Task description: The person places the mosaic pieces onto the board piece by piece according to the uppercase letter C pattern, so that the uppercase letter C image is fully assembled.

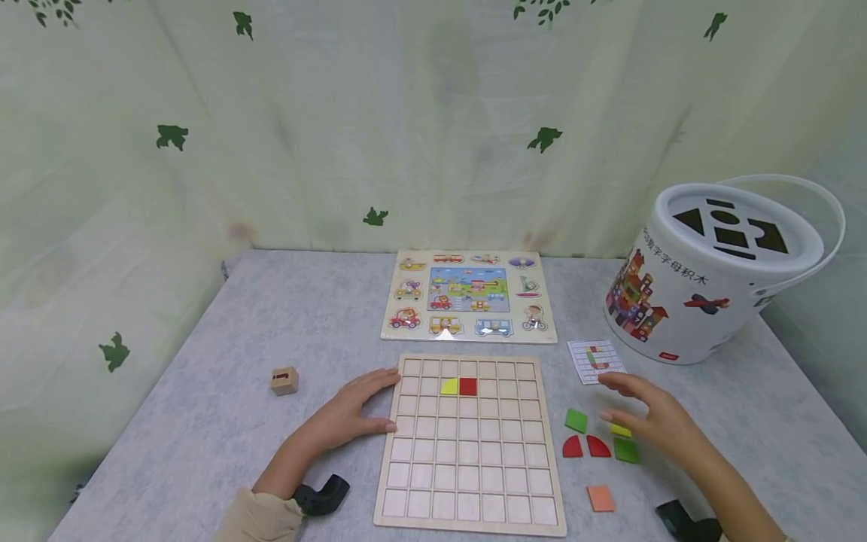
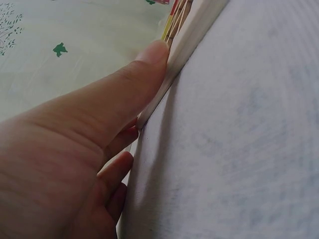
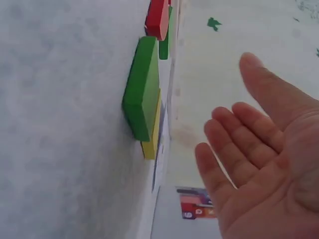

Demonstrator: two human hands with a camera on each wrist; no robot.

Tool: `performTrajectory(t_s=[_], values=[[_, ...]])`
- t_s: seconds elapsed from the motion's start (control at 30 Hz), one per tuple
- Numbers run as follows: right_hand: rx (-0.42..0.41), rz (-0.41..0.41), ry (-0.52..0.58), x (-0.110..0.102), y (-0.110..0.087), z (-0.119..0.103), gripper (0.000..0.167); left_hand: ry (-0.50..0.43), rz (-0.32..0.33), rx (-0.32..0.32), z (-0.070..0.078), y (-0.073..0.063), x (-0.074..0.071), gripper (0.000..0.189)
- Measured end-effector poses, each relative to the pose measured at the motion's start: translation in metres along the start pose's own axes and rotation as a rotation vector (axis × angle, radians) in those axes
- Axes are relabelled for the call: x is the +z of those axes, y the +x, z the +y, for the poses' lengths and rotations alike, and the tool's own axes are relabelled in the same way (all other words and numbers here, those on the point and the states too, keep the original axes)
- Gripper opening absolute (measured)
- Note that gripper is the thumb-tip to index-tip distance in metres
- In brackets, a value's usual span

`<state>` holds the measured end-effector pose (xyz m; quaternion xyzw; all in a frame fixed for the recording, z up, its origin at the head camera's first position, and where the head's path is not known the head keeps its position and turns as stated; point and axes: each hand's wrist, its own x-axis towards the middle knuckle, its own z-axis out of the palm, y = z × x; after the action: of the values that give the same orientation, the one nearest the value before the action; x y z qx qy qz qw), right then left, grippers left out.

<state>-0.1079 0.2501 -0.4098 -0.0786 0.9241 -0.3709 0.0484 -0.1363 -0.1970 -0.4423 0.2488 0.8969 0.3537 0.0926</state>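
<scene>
A wooden grid board [image 1: 447, 455] lies flat on the table, with a yellow piece [image 1: 449, 387] and a red square [image 1: 468, 387] side by side in its second row. My left hand [image 1: 342, 418] rests at the board's left edge, thumb and fingertips touching it; the left wrist view shows the thumb [image 2: 119, 94] against the rim. Fingers extended, my right hand [image 1: 653, 421] hovers above the loose pieces and holds nothing. Below it lie a green square [image 1: 626, 451], a partly hidden yellow piece [image 1: 621, 430], another green piece [image 1: 576, 421] and two red quarter circles [image 1: 599, 446].
An orange square [image 1: 600, 498] lies nearer the front. A pattern card [image 1: 596, 357] is right of the board. Behind stand a picture puzzle [image 1: 467, 342] and, at right, a white bucket [image 1: 684, 316] with a slotted lid. A small wooden cube [image 1: 284, 381] sits left.
</scene>
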Motion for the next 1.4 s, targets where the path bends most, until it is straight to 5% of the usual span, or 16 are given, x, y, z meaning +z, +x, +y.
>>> performTrajectory(t_s=[0.27,0.5,0.97,1.4], values=[[0.14,-0.095,0.017,-0.002,-0.011,0.022,0.051,0.006,-0.016,0.001,0.0,0.0,0.001,0.077],[0.092,-0.097,-0.027,-0.001,-0.011,0.033,0.033,0.012,-0.008,-0.004,0.001,-0.001,0.0,0.077],[0.069,-0.171,-0.028,-0.004,-0.01,0.034,0.033,0.009,-0.003,0.004,-0.001,-0.001,0.001,0.076],[0.076,-0.087,-0.039,-0.001,0.0,0.009,0.04,0.005,-0.009,-0.004,0.0,-0.001,0.0,0.076]])
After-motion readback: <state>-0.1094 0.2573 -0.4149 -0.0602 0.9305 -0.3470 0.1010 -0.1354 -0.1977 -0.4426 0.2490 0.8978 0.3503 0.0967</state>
